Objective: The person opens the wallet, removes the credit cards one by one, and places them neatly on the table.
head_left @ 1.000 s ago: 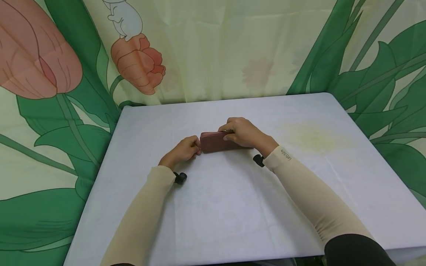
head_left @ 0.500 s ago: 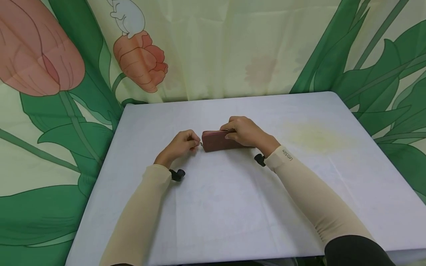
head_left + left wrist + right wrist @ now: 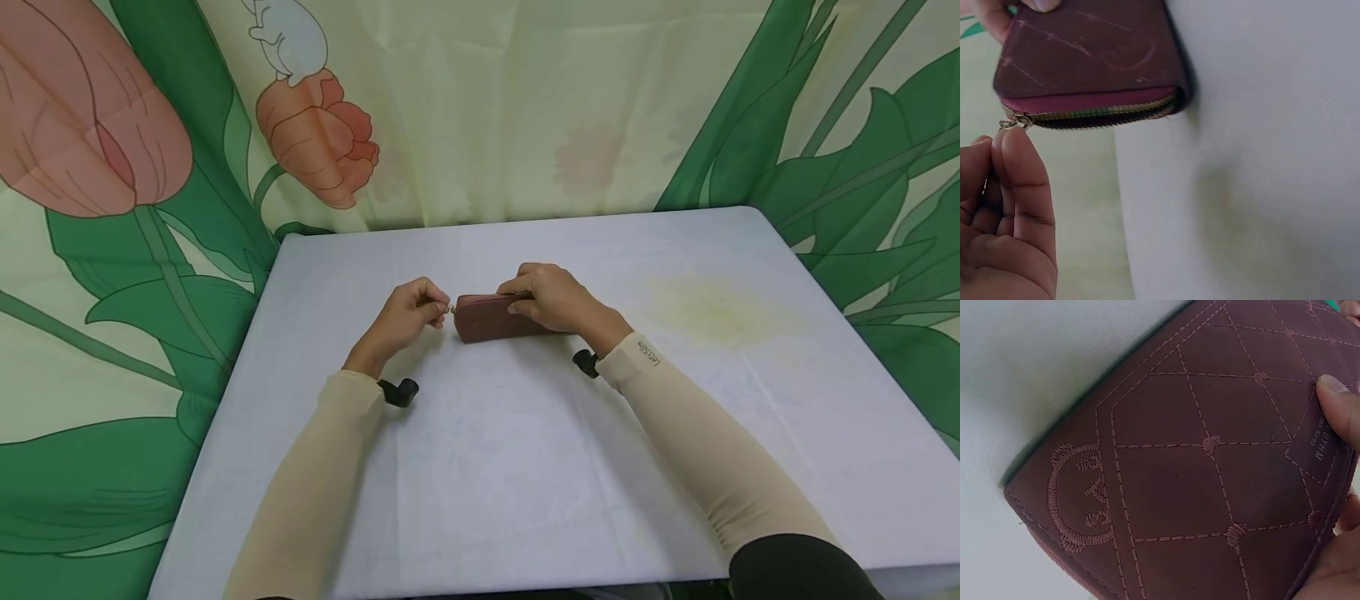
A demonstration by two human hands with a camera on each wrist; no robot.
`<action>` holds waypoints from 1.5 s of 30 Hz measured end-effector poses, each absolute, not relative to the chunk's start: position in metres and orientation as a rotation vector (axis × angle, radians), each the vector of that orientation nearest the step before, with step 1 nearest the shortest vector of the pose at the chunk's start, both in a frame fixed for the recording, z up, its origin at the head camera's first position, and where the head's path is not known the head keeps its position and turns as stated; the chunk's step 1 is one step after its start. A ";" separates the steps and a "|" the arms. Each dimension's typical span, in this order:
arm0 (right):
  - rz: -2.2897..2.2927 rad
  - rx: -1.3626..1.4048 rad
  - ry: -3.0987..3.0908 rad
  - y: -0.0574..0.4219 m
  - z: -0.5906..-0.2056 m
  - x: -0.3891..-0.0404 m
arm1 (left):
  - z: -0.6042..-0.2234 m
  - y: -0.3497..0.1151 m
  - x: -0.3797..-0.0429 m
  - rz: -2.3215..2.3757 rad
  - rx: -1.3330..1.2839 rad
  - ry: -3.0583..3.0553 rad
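A maroon zip-around wallet stands on its long edge on the white-covered table. Stitched diamond lines and an embroidered animal face cover its side, as the wallet shows in the right wrist view. My right hand grips the top edge near its right end, thumb on the near face. At the left end, my left hand pinches the pull of the zipper slider between thumb and finger. Below the slider the zipper teeth are parted along that end, showing a dark gap with coloured edges inside.
The white tablecloth spreads around the wallet and bears a faint yellowish stain to the right. Behind the table hangs a curtain printed with tulips and leaves.
My left hand has risen along the wallet's left end, drawing the zipper pull from low down towards the top corner. The right hand keeps its grip and the wallet stays nearly in place.
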State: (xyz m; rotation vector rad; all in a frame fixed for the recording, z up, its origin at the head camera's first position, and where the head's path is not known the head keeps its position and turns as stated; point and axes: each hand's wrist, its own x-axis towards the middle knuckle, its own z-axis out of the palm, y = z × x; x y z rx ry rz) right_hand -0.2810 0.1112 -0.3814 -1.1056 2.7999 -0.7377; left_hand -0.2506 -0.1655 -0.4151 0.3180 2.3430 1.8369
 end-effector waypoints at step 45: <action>-0.995 -0.981 2.928 0.103 -0.396 -0.274 | -0.391 -0.099 -0.258 1.604 0.600 2.601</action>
